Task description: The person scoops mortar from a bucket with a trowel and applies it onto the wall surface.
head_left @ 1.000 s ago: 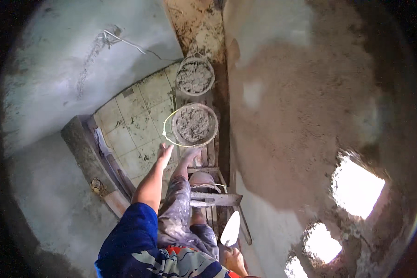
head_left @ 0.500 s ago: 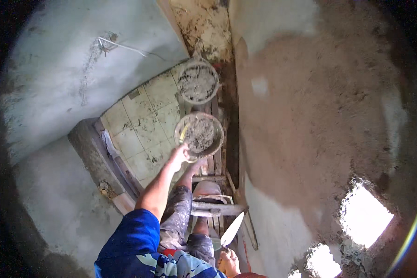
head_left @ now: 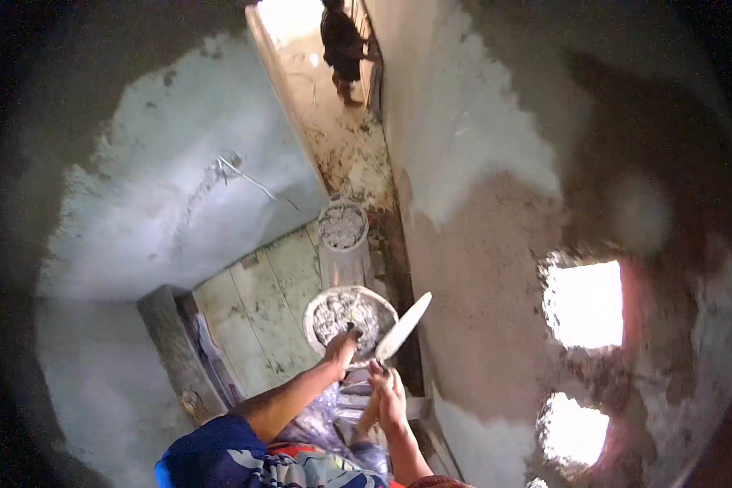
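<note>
My right hand (head_left: 390, 392) is closed round the handle of a trowel (head_left: 405, 327). Its long, pale blade points up and to the right, beside the rim of the near bucket (head_left: 310, 329). Grey, lumpy mortar (head_left: 333, 313) fills much of that bucket. My left hand (head_left: 342, 350) reaches over the bucket's near rim, its fingers closed. A small dark piece shows at the fingertips, too blurred to name. Farther off, a second bucket (head_left: 343, 259) also holds mortar.
A wooden frame (head_left: 415, 407) is beneath me, near my legs. Tiled floor (head_left: 260, 313) lies to the left. The right wall (head_left: 488, 268) is partly coated brown and has bright square openings (head_left: 586, 305). A wire (head_left: 248, 179) sticks out of the left wall. Another person (head_left: 343, 45) stands far off.
The view has tilted up, bringing the far person into sight. My right hand has raised the trowel beside the near bucket. My left hand has shifted from the bucket's left side over its near rim.
</note>
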Demonstrator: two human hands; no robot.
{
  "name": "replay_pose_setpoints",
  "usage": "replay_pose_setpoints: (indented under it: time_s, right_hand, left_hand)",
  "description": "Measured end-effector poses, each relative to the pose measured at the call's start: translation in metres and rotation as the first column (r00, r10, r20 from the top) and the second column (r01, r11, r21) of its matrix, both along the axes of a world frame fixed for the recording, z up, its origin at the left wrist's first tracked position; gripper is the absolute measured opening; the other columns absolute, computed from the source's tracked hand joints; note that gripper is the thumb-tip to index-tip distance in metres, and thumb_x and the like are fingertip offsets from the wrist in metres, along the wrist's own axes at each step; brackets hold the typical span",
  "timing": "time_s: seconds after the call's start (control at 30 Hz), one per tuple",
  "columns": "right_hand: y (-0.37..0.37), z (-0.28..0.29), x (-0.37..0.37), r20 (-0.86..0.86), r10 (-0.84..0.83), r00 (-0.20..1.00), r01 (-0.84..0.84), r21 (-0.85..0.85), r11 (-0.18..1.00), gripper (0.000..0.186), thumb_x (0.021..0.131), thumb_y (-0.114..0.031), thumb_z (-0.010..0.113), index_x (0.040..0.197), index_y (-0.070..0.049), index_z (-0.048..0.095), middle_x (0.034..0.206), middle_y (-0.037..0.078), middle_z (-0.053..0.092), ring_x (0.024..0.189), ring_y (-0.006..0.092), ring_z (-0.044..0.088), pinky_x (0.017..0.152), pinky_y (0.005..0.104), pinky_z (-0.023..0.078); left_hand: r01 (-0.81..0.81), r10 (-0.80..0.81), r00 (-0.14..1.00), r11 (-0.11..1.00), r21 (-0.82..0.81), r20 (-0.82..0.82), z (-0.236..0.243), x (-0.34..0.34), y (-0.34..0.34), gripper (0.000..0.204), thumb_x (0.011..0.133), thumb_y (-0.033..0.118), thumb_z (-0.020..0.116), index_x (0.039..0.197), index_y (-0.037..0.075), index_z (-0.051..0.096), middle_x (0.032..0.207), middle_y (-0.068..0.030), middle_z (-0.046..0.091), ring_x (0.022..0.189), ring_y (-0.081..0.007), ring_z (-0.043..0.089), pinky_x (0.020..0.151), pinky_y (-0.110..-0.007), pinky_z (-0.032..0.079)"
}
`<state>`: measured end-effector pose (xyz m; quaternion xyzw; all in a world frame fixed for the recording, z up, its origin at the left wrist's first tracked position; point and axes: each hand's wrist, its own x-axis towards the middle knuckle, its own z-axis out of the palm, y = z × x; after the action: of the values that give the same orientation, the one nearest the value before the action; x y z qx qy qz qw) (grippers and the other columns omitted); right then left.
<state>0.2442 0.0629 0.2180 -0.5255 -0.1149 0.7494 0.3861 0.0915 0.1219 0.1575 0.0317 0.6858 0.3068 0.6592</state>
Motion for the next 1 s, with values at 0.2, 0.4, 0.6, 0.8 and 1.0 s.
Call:
replay_pose_setpoints:
  time_s: [0.2, 0.4, 0.6, 0.8, 1.0]
  right_hand:
    - [-0.067, 0.115, 0.006, -0.092, 0.102, 0.990, -0.067, 0.329, 0.942, 0.029, 0.092, -0.015, 0.056, 0.117, -0.003, 0.049, 0.105, 0.004, 0.058, 0.096, 0.0122, 0.054, 0.086, 0.0271, 0.044]
    - [-0.125, 0.225, 0.086, -0.239, 0.356, 0.903, -0.114, 0.667, 0.736, 0.031, 0.091, -0.014, 0.060, 0.115, -0.006, 0.041, 0.096, 0.005, 0.056, 0.088, 0.0169, 0.059, 0.082, 0.0336, 0.050]
    - [-0.183, 0.268, 0.123, -0.218, 0.167, 0.962, 0.000, 0.606, 0.795, 0.025, 0.092, -0.020, 0.061, 0.107, -0.008, 0.045, 0.086, 0.004, 0.057, 0.072, 0.0138, 0.056, 0.068, 0.0297, 0.047]
    - [-0.195, 0.299, 0.152, 0.189, 0.104, 0.976, -0.183, 0.468, 0.865, 0.021, 0.084, -0.006, 0.052, 0.105, -0.007, 0.050, 0.083, -0.001, 0.053, 0.071, 0.0081, 0.051, 0.064, 0.0265, 0.046]
    - [-0.191, 0.281, 0.161, 0.194, -0.057, 0.979, -0.010, 0.326, 0.945, 0.019, 0.084, -0.009, 0.052, 0.102, -0.004, 0.052, 0.073, 0.001, 0.053, 0.063, 0.0100, 0.052, 0.058, 0.0263, 0.046]
  left_hand:
    - [-0.005, -0.001, 0.985, 0.999, 0.034, 0.171, 0.230, 0.040, -0.060, 0.025, 0.090, 0.038, 0.059, 0.084, 0.015, 0.052, 0.059, 0.0057, 0.042, 0.046, -0.0072, 0.038, 0.045, -0.023, 0.036]
    - [0.033, -0.258, 0.866, 0.885, 0.465, 0.429, 0.344, 0.063, -0.133, 0.024, 0.095, 0.030, 0.057, 0.107, 0.009, 0.058, 0.081, -0.0025, 0.056, 0.069, -0.0120, 0.053, 0.065, -0.027, 0.049]
    - [0.161, -0.330, 0.914, 0.828, 0.537, 0.235, 0.368, 0.128, -0.158, 0.030, 0.092, 0.031, 0.062, 0.110, 0.008, 0.059, 0.094, -0.0013, 0.060, 0.086, -0.0137, 0.057, 0.082, -0.031, 0.047]
    - [0.169, -0.459, 0.798, 0.792, 0.587, 0.390, 0.323, 0.168, -0.169, 0.042, 0.091, 0.039, 0.062, 0.117, 0.006, 0.057, 0.103, -0.0083, 0.064, 0.098, -0.0195, 0.060, 0.086, -0.034, 0.046]
    - [0.463, -0.686, 0.723, 0.567, 0.681, 0.079, 0.264, 0.172, -0.171, 0.066, 0.092, 0.057, 0.053, 0.128, 0.001, 0.049, 0.128, -0.0121, 0.055, 0.116, -0.0218, 0.052, 0.098, -0.039, 0.042]
